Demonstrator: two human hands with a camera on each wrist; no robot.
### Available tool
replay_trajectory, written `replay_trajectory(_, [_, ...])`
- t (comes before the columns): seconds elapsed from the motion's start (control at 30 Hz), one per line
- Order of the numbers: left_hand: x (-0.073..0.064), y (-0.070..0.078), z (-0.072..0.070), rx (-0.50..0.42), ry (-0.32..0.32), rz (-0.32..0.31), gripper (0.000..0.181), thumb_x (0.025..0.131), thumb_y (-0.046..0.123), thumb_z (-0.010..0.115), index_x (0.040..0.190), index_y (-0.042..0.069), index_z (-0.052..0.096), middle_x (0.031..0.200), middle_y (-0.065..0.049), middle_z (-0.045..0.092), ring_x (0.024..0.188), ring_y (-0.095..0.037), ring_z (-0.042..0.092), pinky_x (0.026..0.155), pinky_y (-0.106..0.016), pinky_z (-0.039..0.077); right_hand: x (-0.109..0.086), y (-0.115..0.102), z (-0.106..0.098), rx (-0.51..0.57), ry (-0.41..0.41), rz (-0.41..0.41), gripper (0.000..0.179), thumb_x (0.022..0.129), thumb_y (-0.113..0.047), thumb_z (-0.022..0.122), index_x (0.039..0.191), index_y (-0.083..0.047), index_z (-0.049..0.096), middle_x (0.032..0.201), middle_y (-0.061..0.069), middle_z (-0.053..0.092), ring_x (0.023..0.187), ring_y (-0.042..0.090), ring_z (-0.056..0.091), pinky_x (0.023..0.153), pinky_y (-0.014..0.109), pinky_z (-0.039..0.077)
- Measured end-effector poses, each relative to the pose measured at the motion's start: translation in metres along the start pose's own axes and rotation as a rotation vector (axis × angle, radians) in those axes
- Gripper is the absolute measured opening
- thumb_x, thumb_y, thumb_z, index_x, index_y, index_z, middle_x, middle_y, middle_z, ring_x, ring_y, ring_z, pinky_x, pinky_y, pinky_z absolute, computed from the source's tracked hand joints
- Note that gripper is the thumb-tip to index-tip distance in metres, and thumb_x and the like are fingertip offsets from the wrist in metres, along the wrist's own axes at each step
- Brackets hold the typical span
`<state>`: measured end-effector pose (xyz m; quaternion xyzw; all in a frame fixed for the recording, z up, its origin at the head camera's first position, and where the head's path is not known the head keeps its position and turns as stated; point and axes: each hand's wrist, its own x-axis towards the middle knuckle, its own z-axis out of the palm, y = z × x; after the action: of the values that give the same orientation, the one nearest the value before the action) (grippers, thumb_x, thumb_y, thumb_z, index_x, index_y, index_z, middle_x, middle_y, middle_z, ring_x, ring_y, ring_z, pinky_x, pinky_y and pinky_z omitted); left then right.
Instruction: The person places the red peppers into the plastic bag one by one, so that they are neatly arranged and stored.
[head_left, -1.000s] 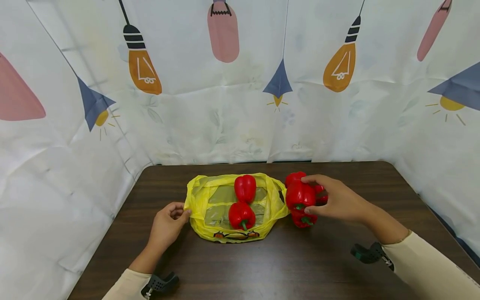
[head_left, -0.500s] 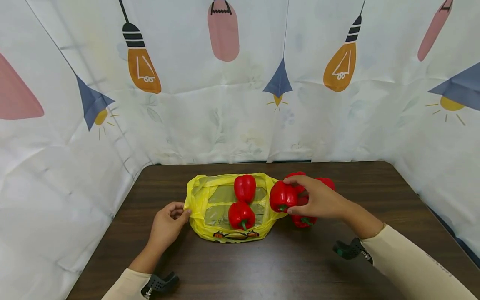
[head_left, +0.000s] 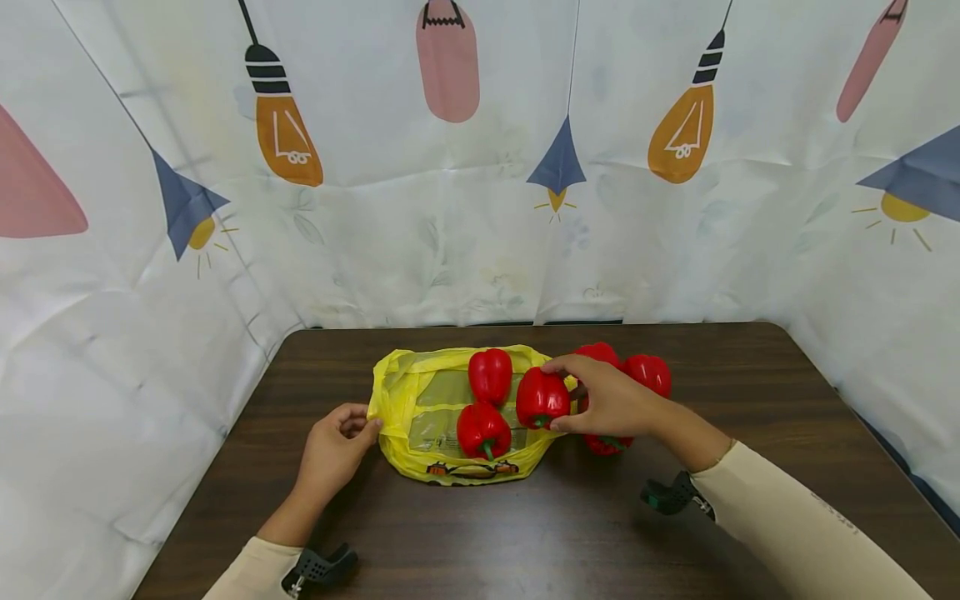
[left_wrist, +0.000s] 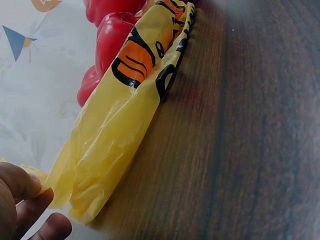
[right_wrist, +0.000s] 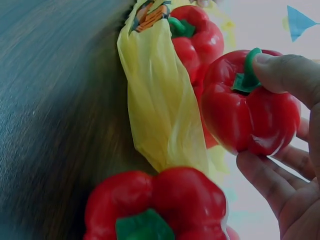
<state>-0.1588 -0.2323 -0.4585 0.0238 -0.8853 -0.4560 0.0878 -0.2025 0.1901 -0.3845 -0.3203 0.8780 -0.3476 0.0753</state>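
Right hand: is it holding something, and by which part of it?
Yes: the right hand grips a red pepper by its two ends, thumb near the stem.

Red peppers [head_left: 542, 397], yellow bag [head_left: 400, 450], bulb-patterned white backdrop [head_left: 450, 250]

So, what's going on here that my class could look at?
A person's right hand grips a red pepper over the right part of an open yellow bag, while the left hand pinches the bag's left edge. Two more peppers lie inside the bag. Other peppers sit on the dark table to its right, partly hidden.
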Motion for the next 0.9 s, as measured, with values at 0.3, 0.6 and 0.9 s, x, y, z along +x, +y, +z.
replay_trajectory(0.3, [0.000,0.000,-0.001,-0.012,-0.003,-0.013,0.027,0.097,0.023,0.075,0.113,0.002,0.070,0.093,-0.007,0.072,0.078,-0.018,0.064,0.065,-0.025,0.052,0.010,-0.001,0.012,-0.068,-0.011,0.003,0.078,0.078,-0.038,0.090,0.142,-0.015,0.053,0.133,-0.003,0.059,0.117,0.019,0.057,0.086,0.043,0.057])
replay_trajectory(0.6, [0.000,0.001,-0.001,-0.010,-0.003,-0.011,0.026,0.097,0.023,0.075,0.112,0.002,0.070,0.092,-0.007,0.072,0.078,-0.018,0.063,0.065,-0.025,0.051,0.013,-0.004,0.020,-0.060,-0.060,0.068,0.079,0.077,-0.036,0.091,0.143,-0.018,0.053,0.131,-0.009,0.058,0.110,0.008,0.059,0.085,0.029,0.055])
replay_trajectory(0.9, [0.001,0.001,-0.001,-0.007,0.000,-0.005,0.027,0.097,0.024,0.074,0.112,0.003,0.070,0.093,-0.007,0.072,0.079,-0.018,0.064,0.066,-0.025,0.051,0.013,-0.004,0.022,-0.109,-0.089,0.044,0.078,0.078,-0.039,0.090,0.143,-0.017,0.053,0.133,-0.006,0.059,0.111,0.011,0.059,0.088,0.033,0.055])
